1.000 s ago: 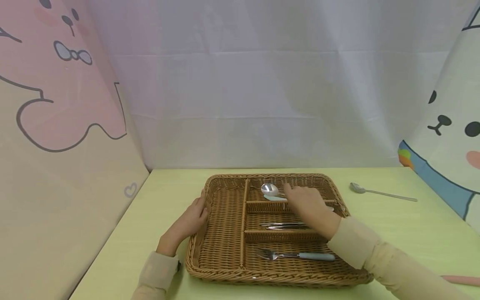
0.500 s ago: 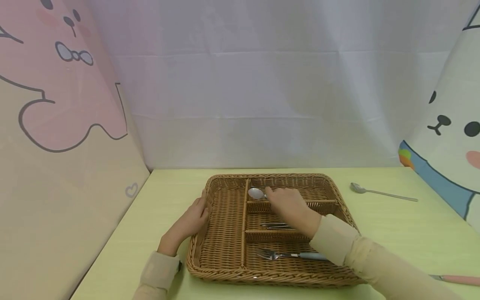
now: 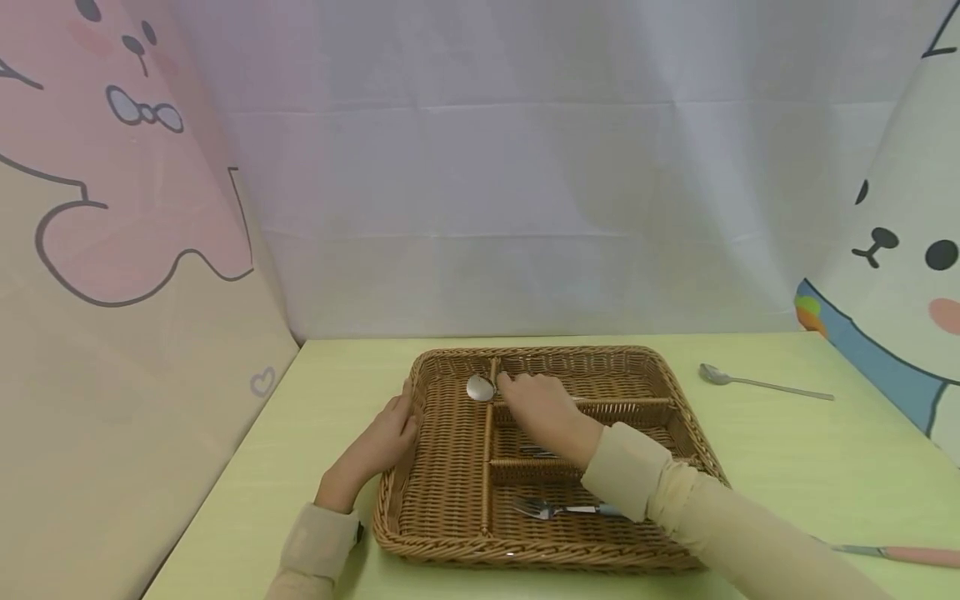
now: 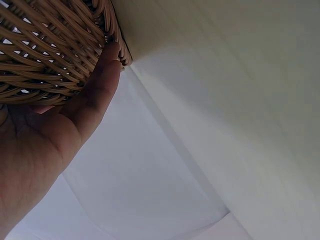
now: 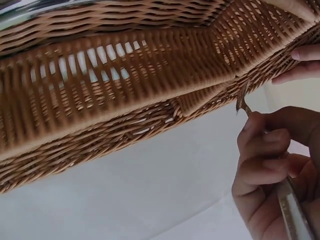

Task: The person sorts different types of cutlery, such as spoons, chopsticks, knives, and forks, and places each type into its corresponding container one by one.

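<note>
A spoon (image 3: 480,387) is pinched in my right hand (image 3: 543,410), its silver bowl over the far end of the left compartment of a brown wicker basket (image 3: 450,467). In the right wrist view the curled fingers are wrapped around the spoon's handle (image 5: 292,210), whose end points away from the basket. My left hand (image 3: 384,437) rests against the basket's outer left side, fingers lying straight along the weave in the left wrist view. A fork (image 3: 551,510) with a pale blue handle lies in the near right compartment. Thin metal utensils (image 3: 538,451) in the middle compartment are partly covered by my right arm.
A long-handled spoon (image 3: 716,376) lies on the pale green table (image 3: 780,450) right of the basket. Nearer, a pink-handled knife (image 3: 922,557) is partly behind the right sleeve. Wicker dividers (image 3: 487,483) split the basket. Cloth walls (image 3: 480,167) stand behind and beside the table.
My right hand has carried the spoon leftward, from over the far right compartment to past the long divider. My left hand has stayed at the basket's side.
</note>
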Motion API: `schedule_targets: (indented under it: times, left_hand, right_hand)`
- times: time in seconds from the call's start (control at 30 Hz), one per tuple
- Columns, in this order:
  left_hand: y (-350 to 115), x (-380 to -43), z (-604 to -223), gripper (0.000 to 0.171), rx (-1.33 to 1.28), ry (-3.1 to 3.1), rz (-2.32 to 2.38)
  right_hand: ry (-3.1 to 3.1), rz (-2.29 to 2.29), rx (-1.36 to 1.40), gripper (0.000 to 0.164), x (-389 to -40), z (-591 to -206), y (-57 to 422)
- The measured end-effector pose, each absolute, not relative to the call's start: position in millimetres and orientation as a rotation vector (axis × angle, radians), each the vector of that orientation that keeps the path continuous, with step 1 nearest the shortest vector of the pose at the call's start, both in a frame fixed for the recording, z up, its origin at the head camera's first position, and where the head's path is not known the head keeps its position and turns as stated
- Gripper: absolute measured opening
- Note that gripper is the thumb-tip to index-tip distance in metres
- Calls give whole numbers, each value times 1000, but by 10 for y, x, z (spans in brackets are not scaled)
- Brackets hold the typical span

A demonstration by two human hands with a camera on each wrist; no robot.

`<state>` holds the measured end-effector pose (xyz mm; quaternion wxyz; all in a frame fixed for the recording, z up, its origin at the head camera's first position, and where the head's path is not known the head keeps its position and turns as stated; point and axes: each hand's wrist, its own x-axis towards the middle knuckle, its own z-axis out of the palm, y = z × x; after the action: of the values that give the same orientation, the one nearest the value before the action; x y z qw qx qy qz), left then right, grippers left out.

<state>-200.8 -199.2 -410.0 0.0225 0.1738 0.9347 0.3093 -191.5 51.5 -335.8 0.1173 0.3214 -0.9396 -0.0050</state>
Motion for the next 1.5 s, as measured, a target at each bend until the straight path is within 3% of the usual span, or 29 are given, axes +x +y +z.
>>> schedule_targets:
  times: [0.27, 1.03, 1.3, 1.5]
  left_hand:
    - [-1992, -2017, -4100, 62, 547, 2903, 961]
    - [-2001, -2003, -4100, 61, 552, 2915, 959]
    - [-1999, -2000, -4097, 62, 538, 2903, 962]
    - [-2004, -2004, -4105, 62, 549, 2907, 951]
  right_hand:
    - [-2901, 0, 950, 41, -1969, -3382, 360]
    - [-2978, 241, 1066, 18, -2054, -3407, 190]
    - [-3007, 122, 1047, 31, -1956, -3464, 89]
    - [-2824, 8, 1202, 29, -1882, -3531, 14]
